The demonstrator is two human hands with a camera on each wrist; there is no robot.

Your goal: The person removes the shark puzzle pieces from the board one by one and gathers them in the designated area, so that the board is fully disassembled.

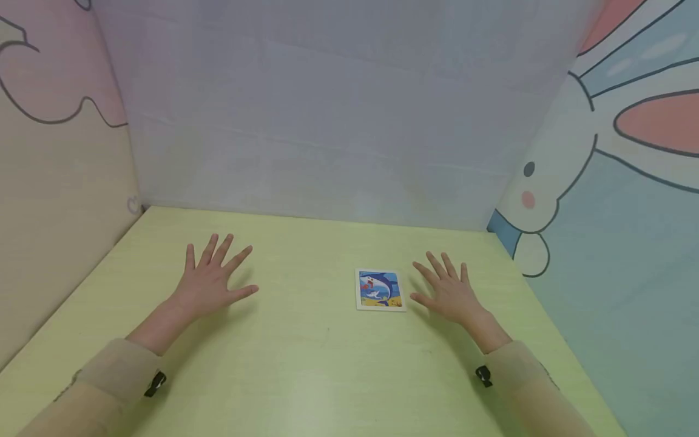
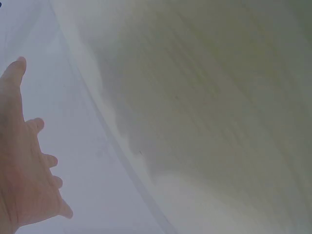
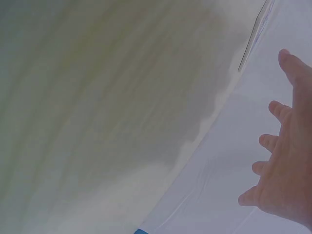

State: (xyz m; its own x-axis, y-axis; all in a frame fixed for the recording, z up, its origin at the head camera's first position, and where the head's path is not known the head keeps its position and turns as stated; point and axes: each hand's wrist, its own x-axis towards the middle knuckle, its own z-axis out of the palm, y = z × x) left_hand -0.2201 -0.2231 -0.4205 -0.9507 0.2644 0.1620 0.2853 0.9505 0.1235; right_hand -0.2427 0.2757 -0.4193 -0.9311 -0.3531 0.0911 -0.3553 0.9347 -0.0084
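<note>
A small square picture puzzle [image 1: 380,290] with a white border lies flat on the table, right of the middle; blue sharks show on it. Just to its right, my right hand [image 1: 449,294] is held over the table with fingers spread, apart from the puzzle. My left hand [image 1: 210,280] is over the left part of the table, its fingers spread too, holding nothing. The left wrist view shows the left palm [image 2: 29,170] with thumb and fingers extended. In the right wrist view the right hand [image 3: 287,161] is likewise empty, and the puzzle's edge [image 3: 252,41] shows near the top.
The pale yellow-green table [image 1: 295,358] ends at a plain light back curtain [image 1: 327,121]. A beige and pink cloth wall [image 1: 60,182] stands on the left, and a blue one [image 1: 617,255] with a cartoon rabbit on the right. Both sleeves carry black straps [image 1: 155,384].
</note>
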